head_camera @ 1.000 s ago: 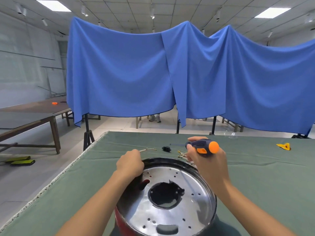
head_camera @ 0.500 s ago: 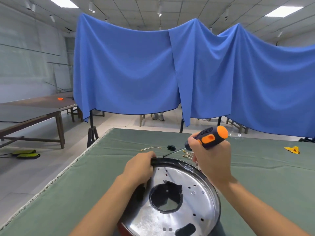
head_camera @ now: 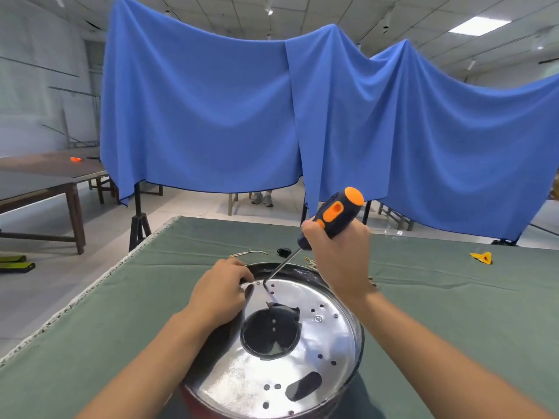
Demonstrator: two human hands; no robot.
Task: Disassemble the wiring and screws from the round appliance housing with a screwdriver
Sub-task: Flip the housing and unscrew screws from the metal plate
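The round appliance housing (head_camera: 272, 352) is seen near the front edge of the green-covered worktop (head_camera: 453, 313), slightly left of the middle, with its shiny metal plate facing up and tipped a little toward the camera. A large round hole is cut in the middle of the plate, and small holes and a few screws are scattered around it.

The screwdriver (head_camera: 328, 219) is grasped by the right hand (head_camera: 341, 255), whose grip is clenched around the lower part of the dark and orange handle. Its long axis is slanted: the orange cap is pointed up and to the right, the thin shaft down and to the left, and the tip is set on the plate just inside the far rim, next to a small screw.

The housing's far left rim is held by the left hand (head_camera: 220, 291), fingers curled over the edge.

Beyond the housing, a bent wire (head_camera: 249, 253) and a small black part (head_camera: 283, 251) are laid on the cloth, well clear of the rim. A yellow object (head_camera: 481, 257) is seen far to the right. Open cloth is left on both sides of the housing.
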